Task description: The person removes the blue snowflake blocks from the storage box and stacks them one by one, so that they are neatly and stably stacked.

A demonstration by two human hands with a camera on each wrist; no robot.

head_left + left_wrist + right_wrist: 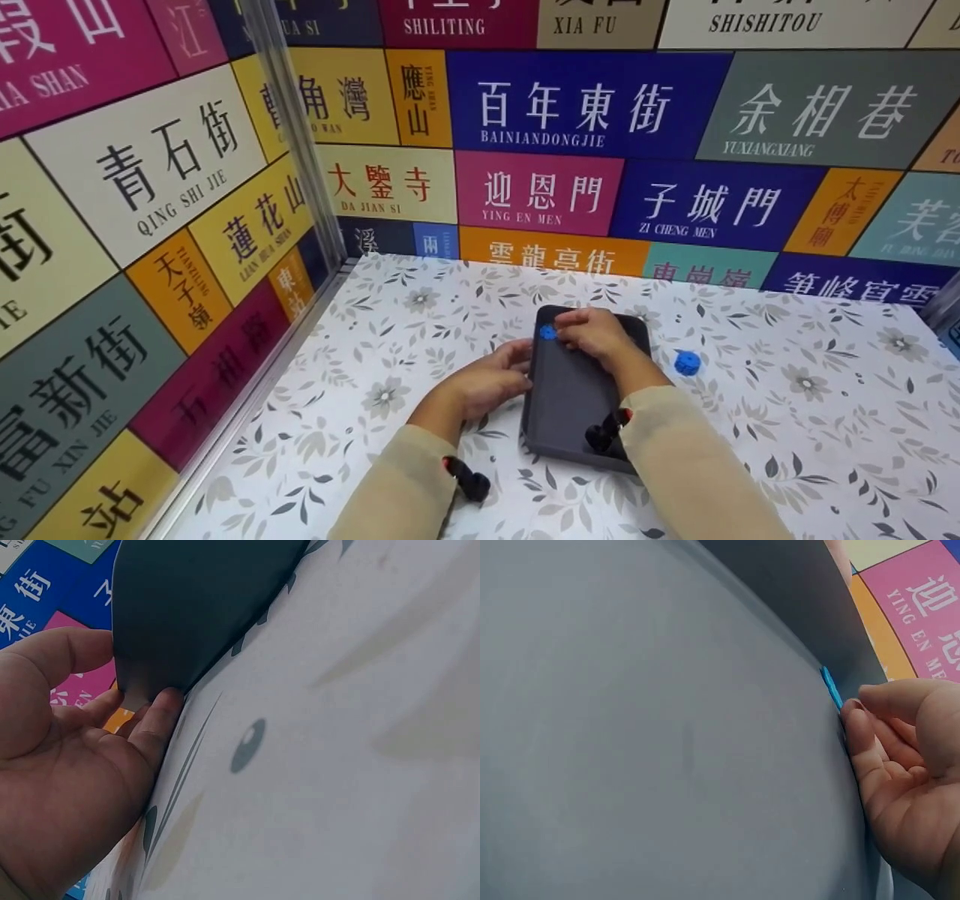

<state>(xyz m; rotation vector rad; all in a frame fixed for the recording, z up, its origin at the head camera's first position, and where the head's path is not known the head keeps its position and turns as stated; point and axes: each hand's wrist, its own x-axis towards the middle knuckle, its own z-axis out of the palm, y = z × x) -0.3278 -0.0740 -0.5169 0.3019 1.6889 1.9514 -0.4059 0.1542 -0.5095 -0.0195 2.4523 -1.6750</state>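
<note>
A dark grey rectangular tray (574, 397) lies on the table. My left hand (487, 382) rests against its left side; in the left wrist view the fingertips (166, 699) touch the outer wall low down, with the thumb near the rim. My right hand (600, 337) reaches into the tray's far end. Beside its fingertips a small blue gear-like disc (548, 332) lies flat in the far left corner. The right wrist view shows the disc (831, 687) edge-on, right at the fingertips, and the fingers look relaxed.
A small stack of blue gear-like discs (688, 363) stands on the patterned tabletop (750, 450), right of the tray. Panels with street names (592, 97) rise behind the table, and more run along its left side (172, 165).
</note>
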